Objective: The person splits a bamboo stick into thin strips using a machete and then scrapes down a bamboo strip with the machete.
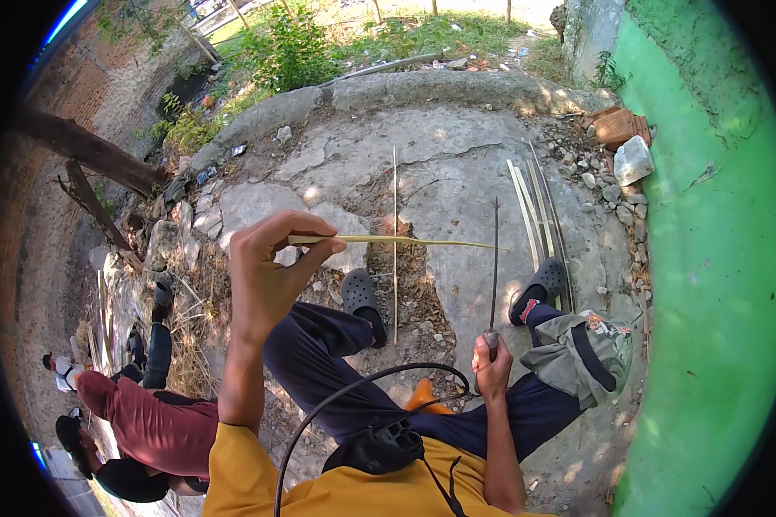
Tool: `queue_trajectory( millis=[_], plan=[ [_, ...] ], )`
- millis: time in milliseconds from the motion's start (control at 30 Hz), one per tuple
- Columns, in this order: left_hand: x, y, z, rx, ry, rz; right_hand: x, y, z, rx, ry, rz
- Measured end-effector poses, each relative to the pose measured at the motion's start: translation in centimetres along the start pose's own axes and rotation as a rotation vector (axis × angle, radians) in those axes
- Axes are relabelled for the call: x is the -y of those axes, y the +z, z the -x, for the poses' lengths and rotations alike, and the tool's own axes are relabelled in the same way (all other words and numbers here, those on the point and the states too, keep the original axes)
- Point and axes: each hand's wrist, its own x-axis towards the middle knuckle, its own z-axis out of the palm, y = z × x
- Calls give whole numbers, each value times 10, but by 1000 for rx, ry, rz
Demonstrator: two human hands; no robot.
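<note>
Your left hand (272,269) pinches the strip (362,239) near its wider end, thumb against fingers, holding it crosswise above the middle of the concrete ground (457,194). Your right hand (491,372) is wrapped round the handle of a thin dark tool (495,280). The strip looks light, springy and splinter-prone; grip that wider end lightly.
</note>
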Motion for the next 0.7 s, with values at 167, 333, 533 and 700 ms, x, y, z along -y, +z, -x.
queue_trajectory(
  millis=[167, 333, 533, 700],
  plan=[
    [-2, 27, 10, -67, 143, 89, 21, -4, 14, 47, -17, -41],
    [-5, 33, 20, -105, 125, 220, 48, -6, 26, 113, -114, 6],
    [-16, 38, 20, -81, 88, 251, 45, -9, 25, 196, -250, 85],
    [-15, 39, 24, -51, 110, 239, 60, -1, 25, 268, -228, -1]
  ],
)
